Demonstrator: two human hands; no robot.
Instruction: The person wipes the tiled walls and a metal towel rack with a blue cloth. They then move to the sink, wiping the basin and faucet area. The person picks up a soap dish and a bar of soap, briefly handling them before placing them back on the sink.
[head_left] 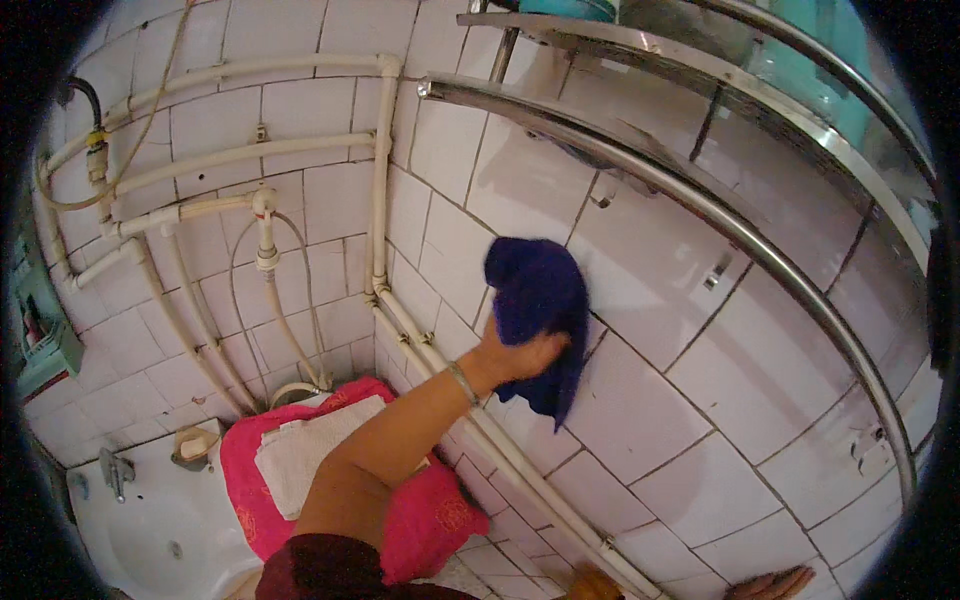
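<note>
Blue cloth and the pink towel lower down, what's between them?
In the head view, white pipes slant along the tiled wall between the blue cloth and the pink towel.

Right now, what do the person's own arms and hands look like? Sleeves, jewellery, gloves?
Left hand: bare, no glove. A thin silvery bangle circles the wrist. The forearm is uncovered up to a short dark maroon sleeve at the upper arm. Right hand: only bare fingers show at the lower edge; its wrist and any sleeve are out of view.
</note>
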